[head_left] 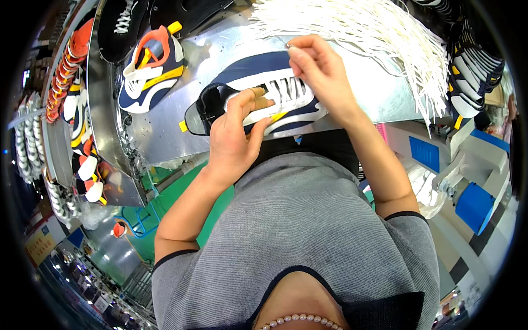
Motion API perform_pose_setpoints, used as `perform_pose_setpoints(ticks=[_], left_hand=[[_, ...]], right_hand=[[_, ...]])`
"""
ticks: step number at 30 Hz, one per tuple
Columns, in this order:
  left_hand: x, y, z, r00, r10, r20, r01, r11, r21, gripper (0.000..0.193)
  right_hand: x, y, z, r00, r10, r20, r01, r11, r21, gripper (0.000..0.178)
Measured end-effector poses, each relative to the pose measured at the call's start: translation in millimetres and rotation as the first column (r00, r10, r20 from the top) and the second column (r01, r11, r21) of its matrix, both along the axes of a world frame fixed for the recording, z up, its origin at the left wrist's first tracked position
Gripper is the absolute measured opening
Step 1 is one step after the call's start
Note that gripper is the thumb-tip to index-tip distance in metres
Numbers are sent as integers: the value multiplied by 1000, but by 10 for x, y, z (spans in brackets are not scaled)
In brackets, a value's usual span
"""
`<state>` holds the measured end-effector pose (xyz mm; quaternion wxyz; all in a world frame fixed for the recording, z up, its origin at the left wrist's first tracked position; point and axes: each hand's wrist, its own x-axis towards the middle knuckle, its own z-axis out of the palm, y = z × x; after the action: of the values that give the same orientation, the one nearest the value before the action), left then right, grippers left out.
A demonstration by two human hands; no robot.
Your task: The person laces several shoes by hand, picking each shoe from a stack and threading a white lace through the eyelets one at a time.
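Navy-and-white sports shoe with yellow trim (258, 99) lies on its side on the shiny sheet-metal bench (165, 132), toe to the person's right, lace panel turned up toward the head camera so the eyelets face the hands.

Left hand (236, 140): grip closed over the shoe's collar and side, thumb and fingers wrapped round it, pinning it against the bench so it cannot slide.

Right hand (319, 74): fingertips pinched shut on the end of a thin white lace (287, 45), held just above the upper eyelets. The lace is partly hidden by the fingers.

Heap of loose white laces (374, 33) lies just beyond the right hand, within reach.

Second shoe, navy, white, orange and yellow (148, 71), rests on the bench to the left, apart from the hands. Row of like shoes (77, 110) runs down the rack at far left.
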<state>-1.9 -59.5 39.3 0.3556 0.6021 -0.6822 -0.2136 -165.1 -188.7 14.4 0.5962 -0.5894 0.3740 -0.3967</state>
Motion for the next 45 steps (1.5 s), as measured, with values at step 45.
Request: perform_pose_setpoints(ticks=[45], left_hand=[[1794, -277, 554, 602, 330, 727, -128, 939, -319, 16]], right_hand=[[59, 138, -172, 991, 8, -135, -17, 998, -66, 13]])
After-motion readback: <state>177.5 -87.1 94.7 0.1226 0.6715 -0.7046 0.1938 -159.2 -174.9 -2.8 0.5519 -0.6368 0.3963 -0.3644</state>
